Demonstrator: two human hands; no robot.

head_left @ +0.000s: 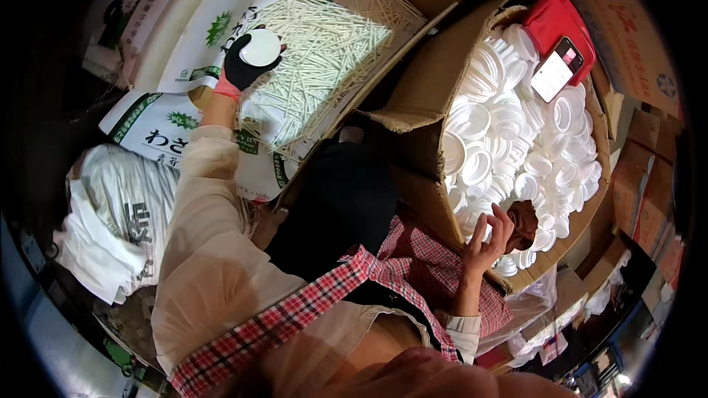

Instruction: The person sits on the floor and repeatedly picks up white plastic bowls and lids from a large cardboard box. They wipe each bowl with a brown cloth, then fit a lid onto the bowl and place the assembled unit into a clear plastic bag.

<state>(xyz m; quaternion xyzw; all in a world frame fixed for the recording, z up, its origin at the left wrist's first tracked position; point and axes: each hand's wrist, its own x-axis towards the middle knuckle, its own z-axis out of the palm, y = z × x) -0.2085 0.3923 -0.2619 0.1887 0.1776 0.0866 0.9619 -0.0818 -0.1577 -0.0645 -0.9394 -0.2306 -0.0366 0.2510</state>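
Note:
My left hand (247, 63), in a black glove with a pink cuff, is closed on a round white lid (261, 48). It reaches over a lined carton heaped with thin, short white sticks (324, 48). My right hand (488, 242) is bare and rests at the near side of a carton of round white plastic lids (509, 121). Its visible fingers are bent and somewhat apart. Against them is a brown crumpled piece (523, 227), which looks held; the lower fingers are hidden and its kind is unclear.
A red pouch (562, 26) and a lit phone (557, 68) lie on the lids at the far side. Raised cardboard flaps (417, 81) stand between the two cartons. A white sack (122, 221) is at left. More brown boxes (645, 169) stand at right.

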